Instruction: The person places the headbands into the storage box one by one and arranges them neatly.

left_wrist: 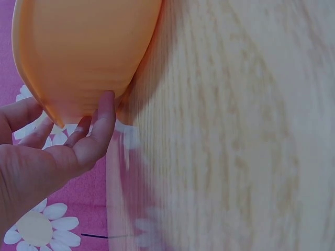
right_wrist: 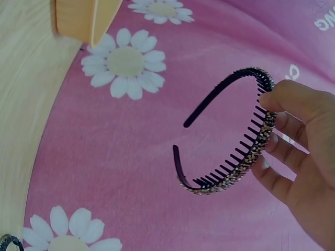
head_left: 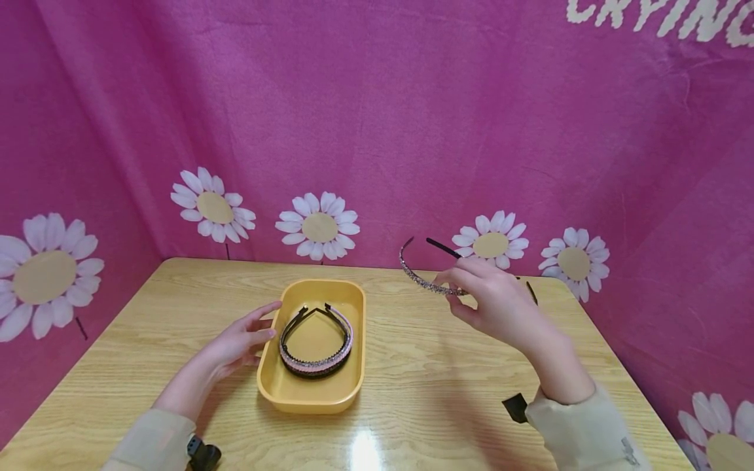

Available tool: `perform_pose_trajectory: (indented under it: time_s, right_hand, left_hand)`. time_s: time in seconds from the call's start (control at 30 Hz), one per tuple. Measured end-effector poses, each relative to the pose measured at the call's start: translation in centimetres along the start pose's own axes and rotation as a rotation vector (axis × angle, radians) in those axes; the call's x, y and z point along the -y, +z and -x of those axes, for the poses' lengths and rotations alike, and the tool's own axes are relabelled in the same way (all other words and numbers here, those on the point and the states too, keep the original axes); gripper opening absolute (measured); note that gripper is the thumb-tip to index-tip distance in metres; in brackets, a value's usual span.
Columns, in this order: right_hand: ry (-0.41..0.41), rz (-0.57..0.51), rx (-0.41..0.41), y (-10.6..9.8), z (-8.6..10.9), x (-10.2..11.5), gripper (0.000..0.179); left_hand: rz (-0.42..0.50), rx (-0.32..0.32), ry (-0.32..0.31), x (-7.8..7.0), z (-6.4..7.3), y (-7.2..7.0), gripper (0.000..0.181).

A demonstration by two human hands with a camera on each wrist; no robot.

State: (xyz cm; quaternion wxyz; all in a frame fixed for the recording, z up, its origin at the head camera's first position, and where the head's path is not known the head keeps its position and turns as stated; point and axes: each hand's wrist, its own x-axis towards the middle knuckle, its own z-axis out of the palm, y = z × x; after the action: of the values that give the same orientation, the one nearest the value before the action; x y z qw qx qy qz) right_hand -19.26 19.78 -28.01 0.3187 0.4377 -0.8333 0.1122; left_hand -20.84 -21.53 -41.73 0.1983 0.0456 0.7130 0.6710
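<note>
My right hand (head_left: 491,297) pinches a glittery black headband (right_wrist: 259,144) between thumb and fingers, above the table's right half. Comb teeth line its inner side, and its two ends point away from the hand. On the left, my left hand (head_left: 241,340) rests its loosely extended fingers against the side of a yellow plastic tray (head_left: 311,405). The left wrist view shows those fingertips (left_wrist: 107,99) at the tray's outer wall. Inside the tray lie several headbands (head_left: 315,367), nested together, black, pink and silver-glittered.
Partly hidden behind my right hand, a dark headband (head_left: 532,293) lies near the back right of the wooden table (head_left: 406,366). A pink curtain (head_left: 377,131) with white daisies hangs along the back and sides.
</note>
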Motion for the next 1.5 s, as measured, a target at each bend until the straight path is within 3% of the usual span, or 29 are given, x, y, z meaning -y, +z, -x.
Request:
perform_pose_trajectory:
  time_s: [0.57,1.5]
  right_hand:
    - [-0.108,-0.063,-0.053,2.0,-2.5,1.6,0.03]
    - [-0.192,-0.142,0.021,7.0,-5.6,5.2,0.021]
  left_hand:
    - [0.005,-0.015,-0.02,0.0,-0.1,-0.2,0.059]
    - [0.01,0.005,-0.006,0.2,-0.2,-0.3,0.059]
